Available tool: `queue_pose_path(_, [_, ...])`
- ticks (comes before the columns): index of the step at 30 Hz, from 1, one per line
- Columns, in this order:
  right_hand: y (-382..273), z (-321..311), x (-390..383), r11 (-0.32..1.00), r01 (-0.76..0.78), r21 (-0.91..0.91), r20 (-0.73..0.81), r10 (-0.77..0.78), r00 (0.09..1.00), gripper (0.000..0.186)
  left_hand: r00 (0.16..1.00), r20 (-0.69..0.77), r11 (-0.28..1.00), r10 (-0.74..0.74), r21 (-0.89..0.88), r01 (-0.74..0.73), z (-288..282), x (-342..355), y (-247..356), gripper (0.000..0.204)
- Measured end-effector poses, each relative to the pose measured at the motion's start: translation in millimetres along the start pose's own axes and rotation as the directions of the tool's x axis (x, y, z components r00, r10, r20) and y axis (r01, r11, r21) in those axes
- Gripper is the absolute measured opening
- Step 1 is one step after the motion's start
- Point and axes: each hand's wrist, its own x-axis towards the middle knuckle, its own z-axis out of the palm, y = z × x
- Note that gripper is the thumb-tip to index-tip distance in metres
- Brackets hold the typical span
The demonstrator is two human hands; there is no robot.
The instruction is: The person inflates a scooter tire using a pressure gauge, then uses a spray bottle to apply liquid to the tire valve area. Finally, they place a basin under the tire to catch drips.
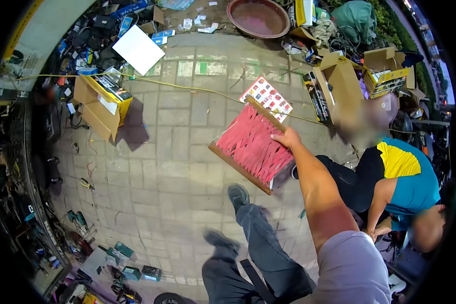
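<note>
My right hand [288,138] is closed on a small stool [253,142] with a seat of woven pink straps between two brown wooden bars. My fingers grip it near its right-hand corner, with the thumb lying over the pink straps. The far bar of the stool overlaps a white sheet with red pictures [271,96]. Whatever legs the stool has are hidden beneath its seat. My left hand is out of view.
A yellow cable [197,89] crosses the paving. Opened cardboard boxes [93,114] lie at left, more at right. At right sits a person in a teal and yellow shirt [415,175]. A brown basin [258,19] stands at the far side. A drill [78,219] and small green boxes [131,272] lie lower left.
</note>
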Motion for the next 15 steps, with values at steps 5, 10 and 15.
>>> queue_pose_path(5, [-142.2,35.9,-70.0,0.934,0.272,-0.229,0.068,-0.264,0.962,0.054,0.987,-0.004,0.987,0.159,0.030,-0.159,-77.8,34.8,105.3,0.051])
queue_pose_path(10, [-318.4,59.2,-62.4,0.975,0.218,0.039,0.107,-0.221,0.969,0.050,0.913,0.083,0.912,0.400,0.067,-0.406,-146.7,83.8,194.4,0.049])
queue_pose_path(15, [-420.2,161.0,-46.1,0.989,0.033,0.147,0.418,-0.093,0.904,0.022,0.852,0.006,0.798,0.524,0.347,-0.494,-204.1,132.4,348.9,0.045])
